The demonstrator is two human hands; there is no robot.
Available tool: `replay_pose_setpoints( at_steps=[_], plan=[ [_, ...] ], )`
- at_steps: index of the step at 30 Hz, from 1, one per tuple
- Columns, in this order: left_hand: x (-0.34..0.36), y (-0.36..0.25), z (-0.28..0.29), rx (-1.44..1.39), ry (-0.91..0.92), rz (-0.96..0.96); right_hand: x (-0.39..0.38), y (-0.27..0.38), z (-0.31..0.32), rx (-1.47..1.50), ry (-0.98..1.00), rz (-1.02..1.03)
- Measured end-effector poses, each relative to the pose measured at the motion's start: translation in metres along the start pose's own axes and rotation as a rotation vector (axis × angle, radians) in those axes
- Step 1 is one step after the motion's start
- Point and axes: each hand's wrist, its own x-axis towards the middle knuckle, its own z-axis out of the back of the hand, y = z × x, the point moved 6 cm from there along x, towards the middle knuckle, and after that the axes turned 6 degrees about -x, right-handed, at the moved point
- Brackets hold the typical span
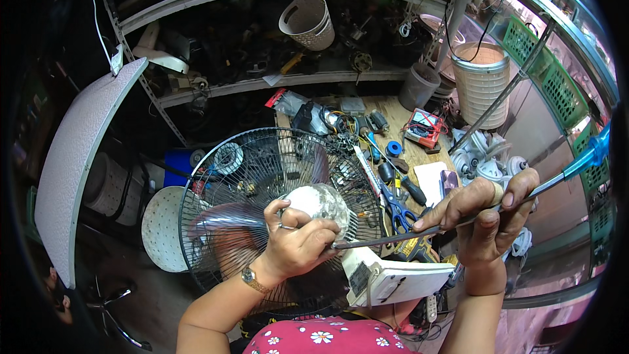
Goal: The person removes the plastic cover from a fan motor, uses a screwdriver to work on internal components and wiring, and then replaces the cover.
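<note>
An electric fan with a round black wire guard (216,147) stands in front of me, its reddish blades behind the wires. Its motor housing (321,202) is white and stained with grime. My left hand (295,239), with a gold watch at the wrist, lies against that housing with its fingers curled by the screwdriver's tip; whatever they pinch is hidden. In my right hand (488,216) is a long screwdriver (586,155) with a clear blue handle. The fingers grip its shaft, which runs leftward to the housing. Below sits the fan's white boxy part (400,282) with a cord.
The wooden bench (386,108) behind carries a red multimeter (424,128), blue scissors (396,213), screwdrivers and wires. White plastic parts (488,164) pile up at right, near a tall basket (481,85). A pale panel (85,170) hangs left; a round stool (164,229) stands beside the fan.
</note>
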Motion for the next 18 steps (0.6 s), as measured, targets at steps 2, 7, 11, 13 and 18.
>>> replay_pose_setpoints(
  at_steps=[2,7,11,13,18],
  plan=[
    [0.0,0.001,0.0,0.003,0.003,-0.002,0.0,0.002,-0.002,-0.011,-0.027,-0.008],
    [0.002,-0.003,0.0,0.006,0.002,-0.012,-0.002,0.008,0.003,0.063,0.183,0.09],
    [0.0,-0.002,0.0,0.033,0.011,-0.017,-0.009,0.015,-0.003,-0.01,0.187,0.075],
    [0.0,-0.001,0.002,0.06,0.009,-0.011,-0.01,0.02,-0.009,-0.081,0.253,0.137],
    [0.003,-0.004,0.0,0.038,-0.02,-0.045,-0.011,0.028,-0.005,-0.223,0.198,0.07]
  ],
)
